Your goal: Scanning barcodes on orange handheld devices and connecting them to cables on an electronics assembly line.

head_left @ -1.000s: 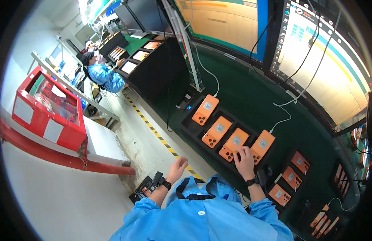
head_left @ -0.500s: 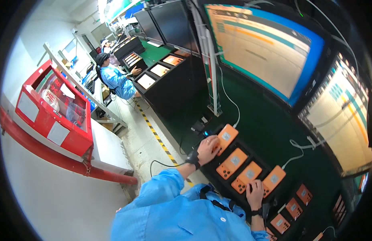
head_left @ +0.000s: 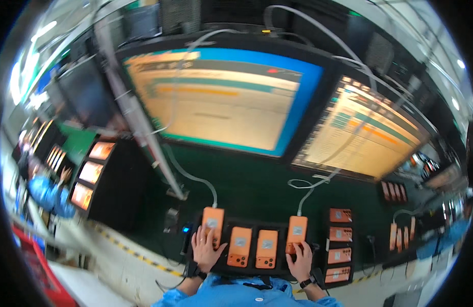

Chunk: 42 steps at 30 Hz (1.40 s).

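My left hand (head_left: 206, 250) lies with its fingers spread over the left edge and lower part of an orange phone (head_left: 213, 219). The thumb stretches out to the right. With fingers apart and slightly bent, my right hand (head_left: 300, 263) rests its fingertips on the lower end of another orange phone (head_left: 297, 228). White cables run up from the top ends of both phones. Between the hands, two more orange phones, one on the left (head_left: 239, 246) and one on the right (head_left: 266, 248), lie back side up in a black tray (head_left: 252, 224).
Two large screens, the left (head_left: 221, 102) and the right (head_left: 362, 130), stand behind the dark green bench (head_left: 252, 179). Several orange phones (head_left: 340, 234) lie in a column at right. A metal post (head_left: 144, 128) rises at left; beyond it, a person in blue (head_left: 47, 189) sits.
My view has swung to the right, bringing the screens to the middle and the red box to the lower left rim. Both hands stay on the same phones.
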Tool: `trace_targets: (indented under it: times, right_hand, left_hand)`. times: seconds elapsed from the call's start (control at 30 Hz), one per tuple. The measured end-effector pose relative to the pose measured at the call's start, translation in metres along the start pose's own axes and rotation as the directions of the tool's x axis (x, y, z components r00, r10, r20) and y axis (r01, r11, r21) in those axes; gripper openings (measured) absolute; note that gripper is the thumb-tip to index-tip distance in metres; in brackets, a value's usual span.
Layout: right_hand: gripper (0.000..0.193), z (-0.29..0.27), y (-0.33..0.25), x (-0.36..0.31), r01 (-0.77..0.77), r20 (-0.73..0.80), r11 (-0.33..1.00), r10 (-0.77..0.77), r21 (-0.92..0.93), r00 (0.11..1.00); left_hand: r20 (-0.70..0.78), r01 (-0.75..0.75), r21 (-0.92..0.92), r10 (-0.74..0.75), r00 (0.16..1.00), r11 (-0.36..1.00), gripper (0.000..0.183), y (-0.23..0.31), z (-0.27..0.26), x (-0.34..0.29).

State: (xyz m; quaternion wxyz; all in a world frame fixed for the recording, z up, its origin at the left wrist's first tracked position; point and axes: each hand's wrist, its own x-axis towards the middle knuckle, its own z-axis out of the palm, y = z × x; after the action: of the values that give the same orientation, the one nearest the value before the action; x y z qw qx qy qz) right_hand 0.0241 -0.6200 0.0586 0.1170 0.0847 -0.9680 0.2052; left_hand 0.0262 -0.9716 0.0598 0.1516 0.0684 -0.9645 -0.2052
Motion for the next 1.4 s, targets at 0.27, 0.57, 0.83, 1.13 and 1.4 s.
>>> trace_targets:
  times: [0.27, 0.57, 0.83, 1.13, 1.4]
  right_hand:
    - [0.047, 0.007, 0.004, -0.001, -0.014, -0.03, 1.0, 0.015, 0.018, 0.999]
    - [0.031, 0.011, 0.013, -0.003, -0.06, -0.092, 0.993, 0.07, 0.105, 0.993]
    - [0.036, 0.009, 0.007, 0.003, -0.07, -0.083, 0.997, 0.072, 0.035, 0.994]
    - [0.038, 0.008, 0.003, 0.003, -0.049, -0.046, 0.999, 0.05, 0.02, 0.998]
    - [0.034, 0.011, 0.003, 0.004, -0.066, -0.03, 0.998, 0.067, 0.017, 0.997]
  left_hand:
    - [0.067, -0.03, -0.004, 0.03, 0.997, 1.0, 0.061, -0.01, 0.013, -0.006]
    - [0.038, -0.005, 0.045, 0.004, 0.999, 0.999, 0.053, -0.003, 0.017, -0.01]
    - [0.051, -0.003, 0.014, 0.002, 0.999, 1.0, 0.05, -0.003, 0.015, -0.005]
    - [0.045, 0.014, 0.009, -0.014, 0.999, 1.0, 0.051, -0.003, 0.015, -0.005]
    - [0.041, 0.014, 0.004, -0.014, 0.999, 1.0, 0.053, -0.006, 0.015, -0.005]
